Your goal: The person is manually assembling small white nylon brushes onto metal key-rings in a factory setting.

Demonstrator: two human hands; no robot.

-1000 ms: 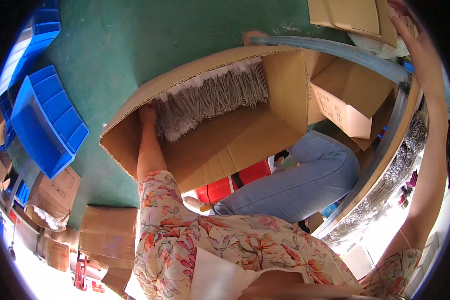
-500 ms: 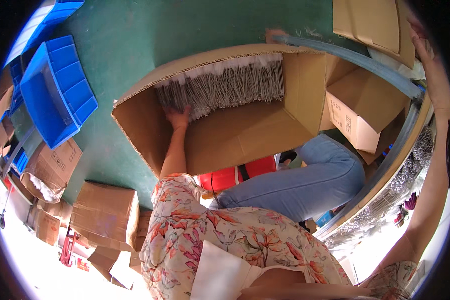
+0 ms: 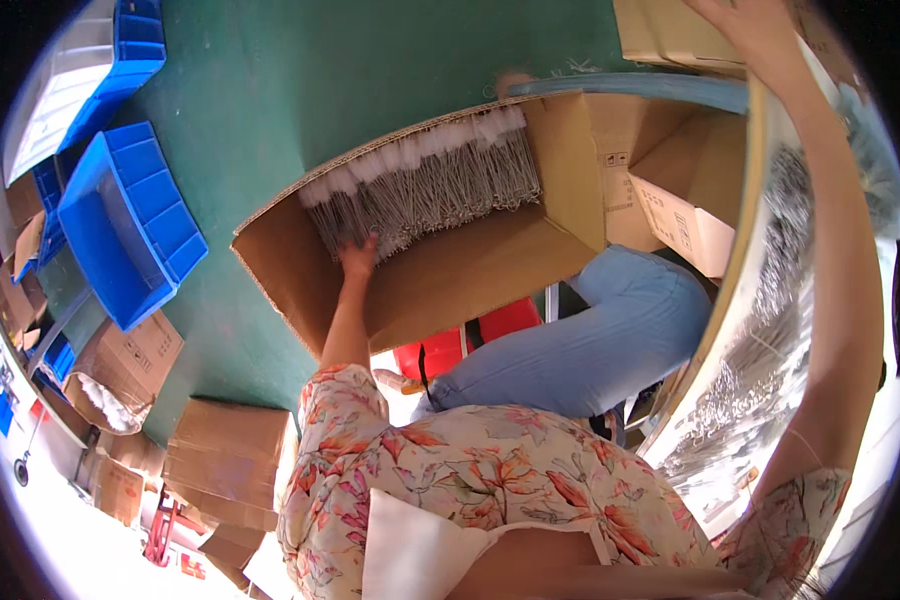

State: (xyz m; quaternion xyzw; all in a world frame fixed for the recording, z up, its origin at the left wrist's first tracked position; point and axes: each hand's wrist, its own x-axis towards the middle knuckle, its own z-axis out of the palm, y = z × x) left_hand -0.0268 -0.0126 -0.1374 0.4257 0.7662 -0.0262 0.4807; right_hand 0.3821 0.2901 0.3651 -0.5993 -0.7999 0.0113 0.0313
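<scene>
Left hand (image 3: 358, 258): I reach into the cardboard box (image 3: 450, 280), fingers spread on the wire bundle (image 3: 425, 185).
Right hand (image 3: 745, 20): raised, fingers cut off; cannot tell.
Tip: grab a small bunch cleanly.

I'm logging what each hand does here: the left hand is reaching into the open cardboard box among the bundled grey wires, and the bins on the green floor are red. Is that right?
Not quite. The head view shows the bins on the green floor are blue, not red. The rest holds: the left hand reaches into the open cardboard box among the bundled grey wires.
</scene>
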